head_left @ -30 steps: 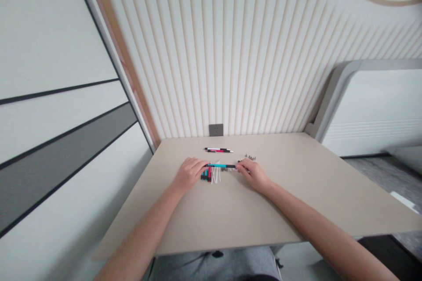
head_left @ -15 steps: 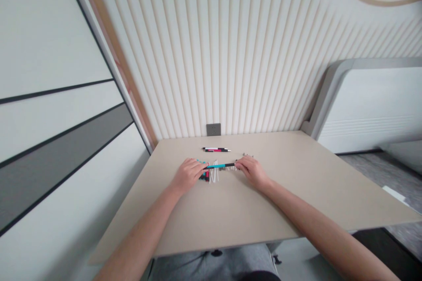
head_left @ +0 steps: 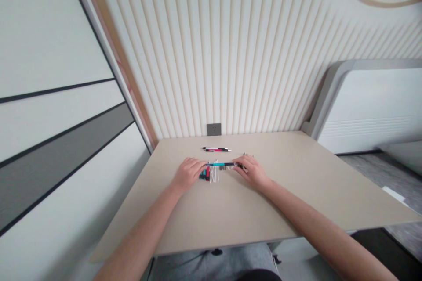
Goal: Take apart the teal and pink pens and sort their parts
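A blue-and-black pen (head_left: 219,164) lies level between my two hands, above the middle of the table. My left hand (head_left: 189,173) is closed round its left end. At the pen's black right end, my right hand (head_left: 253,171) has thumb and fingers about the tip. Beneath the pen are several white refill tubes (head_left: 214,173) and, by my left fingers, several blue, red and black pen barrels (head_left: 205,174). Small grey parts (head_left: 222,168) sit right of the tubes; some pieces near my right hand are partly hidden.
Two pens (head_left: 216,149), one white-and-black and one red-and-black, lie farther back on the beige table (head_left: 231,215). A dark wall socket (head_left: 214,129) is behind them. A white cabinet (head_left: 49,140) stands at left, and a pale headboard (head_left: 369,105) at right.
My right fingers have loosened and shifted slightly left along the pen, and more of its tip shows between them. My left hand has stayed nearly in place.
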The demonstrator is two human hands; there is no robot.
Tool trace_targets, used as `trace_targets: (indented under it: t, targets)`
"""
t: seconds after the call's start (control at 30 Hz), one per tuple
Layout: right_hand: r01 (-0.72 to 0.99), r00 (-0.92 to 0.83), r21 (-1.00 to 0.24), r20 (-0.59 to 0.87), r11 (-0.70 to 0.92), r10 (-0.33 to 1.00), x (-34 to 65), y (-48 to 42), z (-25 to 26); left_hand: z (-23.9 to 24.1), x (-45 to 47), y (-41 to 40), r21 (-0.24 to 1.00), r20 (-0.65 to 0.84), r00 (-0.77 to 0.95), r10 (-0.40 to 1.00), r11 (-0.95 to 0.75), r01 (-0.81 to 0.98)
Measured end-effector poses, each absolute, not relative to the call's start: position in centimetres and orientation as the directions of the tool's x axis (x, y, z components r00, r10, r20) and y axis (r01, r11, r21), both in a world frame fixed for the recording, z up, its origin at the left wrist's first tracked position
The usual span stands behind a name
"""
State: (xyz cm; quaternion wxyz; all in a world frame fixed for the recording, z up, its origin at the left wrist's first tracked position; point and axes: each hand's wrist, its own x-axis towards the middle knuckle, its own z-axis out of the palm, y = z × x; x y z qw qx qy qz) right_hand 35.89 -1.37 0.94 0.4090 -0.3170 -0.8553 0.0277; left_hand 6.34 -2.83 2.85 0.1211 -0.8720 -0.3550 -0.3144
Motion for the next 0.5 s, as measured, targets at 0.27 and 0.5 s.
trace_targets:
  t: [0.27, 0.5]
  targets:
    - [0.514, -0.465, -0.382, 0.629, 0.768, 0.623, 35.88, -0.92, 0.62, 2.85, 6.46, -2.88, -0.013, 0.626, 0.568, 0.534, -0.722, 0.692]
    - [0.509, -0.434, -0.424, 0.625, 0.749, 0.649, 35.80, -1.05, 0.66, 2.70, 6.16, -2.66, -0.029, 0.637, 0.559, 0.531, -0.708, 0.706]
